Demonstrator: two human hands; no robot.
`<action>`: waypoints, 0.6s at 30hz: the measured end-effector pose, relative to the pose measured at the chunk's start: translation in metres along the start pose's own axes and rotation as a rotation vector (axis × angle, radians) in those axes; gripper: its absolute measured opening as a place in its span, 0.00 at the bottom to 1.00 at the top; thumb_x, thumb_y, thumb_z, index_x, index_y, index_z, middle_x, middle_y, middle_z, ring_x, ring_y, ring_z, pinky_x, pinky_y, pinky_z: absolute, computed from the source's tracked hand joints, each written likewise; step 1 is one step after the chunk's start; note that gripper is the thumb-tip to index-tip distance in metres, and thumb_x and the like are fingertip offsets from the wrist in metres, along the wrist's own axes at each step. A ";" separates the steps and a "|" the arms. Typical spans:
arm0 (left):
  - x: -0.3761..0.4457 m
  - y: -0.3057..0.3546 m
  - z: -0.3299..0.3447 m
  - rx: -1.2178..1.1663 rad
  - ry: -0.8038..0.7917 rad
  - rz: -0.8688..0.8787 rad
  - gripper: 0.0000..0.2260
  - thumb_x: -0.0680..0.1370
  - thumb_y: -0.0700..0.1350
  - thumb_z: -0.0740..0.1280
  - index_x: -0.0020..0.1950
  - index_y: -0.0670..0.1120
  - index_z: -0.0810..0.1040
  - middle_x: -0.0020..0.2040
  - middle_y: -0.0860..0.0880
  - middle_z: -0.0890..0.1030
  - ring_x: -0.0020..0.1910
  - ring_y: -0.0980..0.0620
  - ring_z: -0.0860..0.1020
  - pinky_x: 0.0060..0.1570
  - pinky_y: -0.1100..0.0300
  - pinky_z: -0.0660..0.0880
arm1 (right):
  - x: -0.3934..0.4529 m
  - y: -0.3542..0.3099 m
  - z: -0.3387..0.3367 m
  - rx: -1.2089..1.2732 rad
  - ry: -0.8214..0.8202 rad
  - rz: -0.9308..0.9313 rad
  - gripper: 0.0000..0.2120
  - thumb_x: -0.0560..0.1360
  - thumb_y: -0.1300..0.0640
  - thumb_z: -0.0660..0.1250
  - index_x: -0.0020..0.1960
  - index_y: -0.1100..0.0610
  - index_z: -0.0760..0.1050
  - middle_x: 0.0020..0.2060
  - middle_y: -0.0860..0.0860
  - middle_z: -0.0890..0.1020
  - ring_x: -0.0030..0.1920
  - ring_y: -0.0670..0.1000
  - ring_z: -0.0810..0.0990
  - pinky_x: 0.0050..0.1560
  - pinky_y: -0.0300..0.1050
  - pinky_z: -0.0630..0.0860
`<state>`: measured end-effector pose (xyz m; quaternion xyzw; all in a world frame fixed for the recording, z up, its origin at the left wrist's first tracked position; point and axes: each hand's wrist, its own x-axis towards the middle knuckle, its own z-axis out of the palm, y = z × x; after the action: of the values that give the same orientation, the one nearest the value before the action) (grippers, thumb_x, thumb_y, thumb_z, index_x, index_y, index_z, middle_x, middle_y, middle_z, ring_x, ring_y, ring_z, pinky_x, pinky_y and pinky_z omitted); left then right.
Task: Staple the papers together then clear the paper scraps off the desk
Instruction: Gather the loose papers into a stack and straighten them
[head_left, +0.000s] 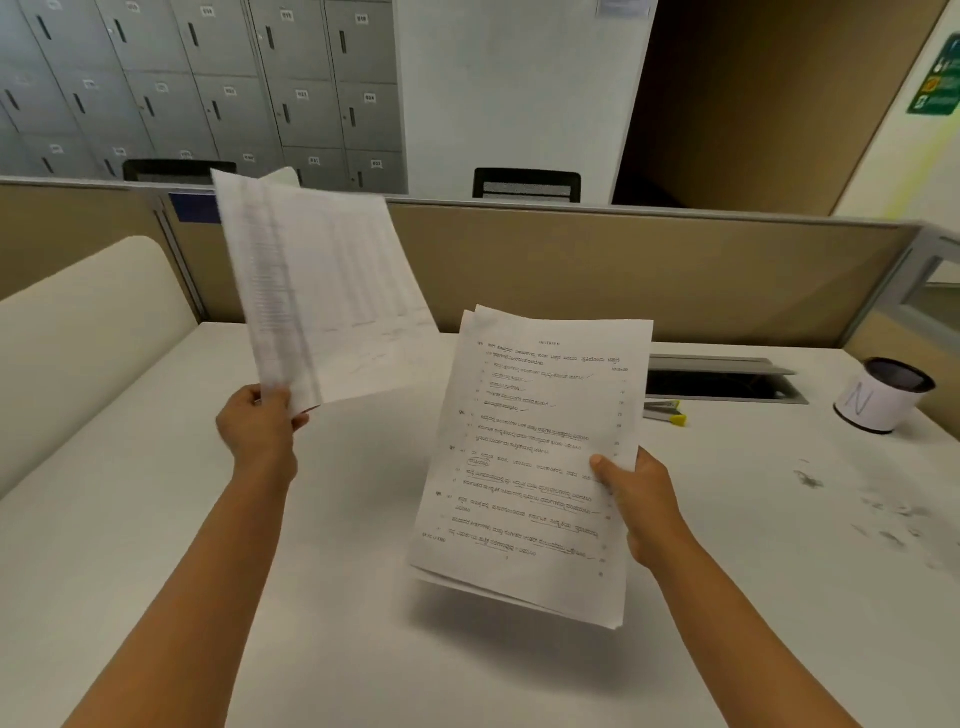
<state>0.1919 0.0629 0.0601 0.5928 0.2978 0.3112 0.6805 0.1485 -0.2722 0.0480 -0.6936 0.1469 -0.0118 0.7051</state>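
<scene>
Plainly the left hand (260, 421) pinched a blurred sheaf (317, 291) at ten o'clock, the right hand (631, 493) gripped printed papers (530, 462) above the desk (363, 519); squaring both before fetching the stapler (664, 411) at two o'clock seemed wisest.

A stack of white sheets (530, 462) with printed lines of text, some underlined by pen, hangs tilted above the counter (363, 597), pinched at its right edge by the right hand (636, 501); the sheets are fanned slightly, their corners not aligned. Left of the stack and higher, a second set of sheets (317, 291) stands nearly upright, blurred, gripped at its lower corner by the left hand (260, 426). A stapler (665, 413) with yellow ends lies on the counter just right of the stack, partly hidden behind it.
</scene>
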 end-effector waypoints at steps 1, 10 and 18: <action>-0.002 0.004 -0.005 -0.044 0.038 0.018 0.07 0.77 0.39 0.64 0.38 0.43 0.73 0.37 0.51 0.73 0.34 0.55 0.73 0.27 0.70 0.74 | -0.003 -0.001 -0.001 0.008 -0.008 -0.002 0.10 0.77 0.62 0.63 0.57 0.55 0.74 0.50 0.55 0.81 0.44 0.53 0.80 0.38 0.46 0.77; -0.063 0.017 -0.009 -0.127 -0.239 -0.028 0.02 0.77 0.40 0.64 0.45 0.42 0.75 0.39 0.50 0.75 0.36 0.56 0.72 0.25 0.73 0.71 | -0.010 0.000 -0.005 0.021 -0.030 0.012 0.09 0.77 0.62 0.63 0.56 0.55 0.73 0.47 0.54 0.81 0.43 0.53 0.80 0.36 0.45 0.77; -0.119 -0.014 -0.018 0.079 -0.583 -0.066 0.04 0.76 0.38 0.66 0.42 0.40 0.77 0.34 0.45 0.76 0.31 0.51 0.71 0.24 0.66 0.70 | -0.014 0.005 -0.014 0.050 -0.123 0.045 0.14 0.73 0.59 0.68 0.59 0.58 0.76 0.50 0.57 0.83 0.49 0.58 0.82 0.46 0.53 0.81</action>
<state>0.1039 -0.0193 0.0483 0.6733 0.1208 0.0934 0.7235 0.1308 -0.2828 0.0460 -0.6715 0.1185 0.0430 0.7302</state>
